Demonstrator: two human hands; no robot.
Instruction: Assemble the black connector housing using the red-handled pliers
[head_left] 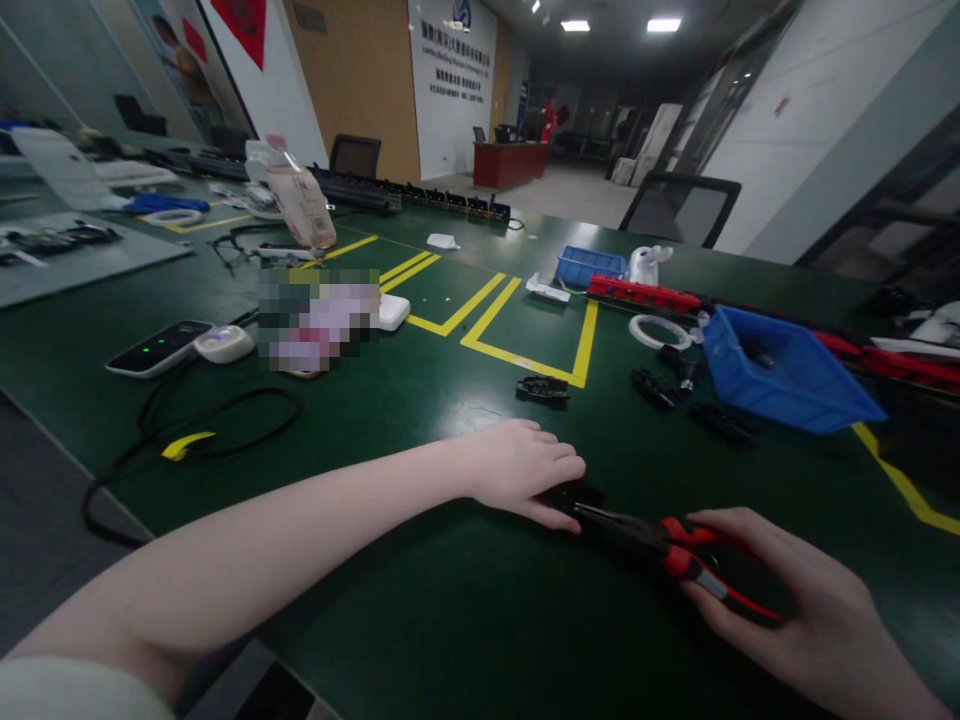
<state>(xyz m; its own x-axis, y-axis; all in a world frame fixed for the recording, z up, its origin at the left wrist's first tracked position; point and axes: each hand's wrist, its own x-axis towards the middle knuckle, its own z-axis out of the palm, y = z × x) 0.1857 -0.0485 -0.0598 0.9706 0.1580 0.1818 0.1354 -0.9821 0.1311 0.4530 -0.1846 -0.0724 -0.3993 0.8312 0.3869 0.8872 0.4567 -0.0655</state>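
My left hand lies on the green table, fingers closed over a small black part that mostly hides under them. My right hand grips the red-and-black handles of long-nose pliers. The pliers' dark jaws point left and reach the black part at my left fingertips. Whether the jaws pinch the part I cannot tell.
More black parts lie ahead, others near a blue bin. A second blue bin, white tape roll and red strips sit further back. A black cable, phone and bottle are left.
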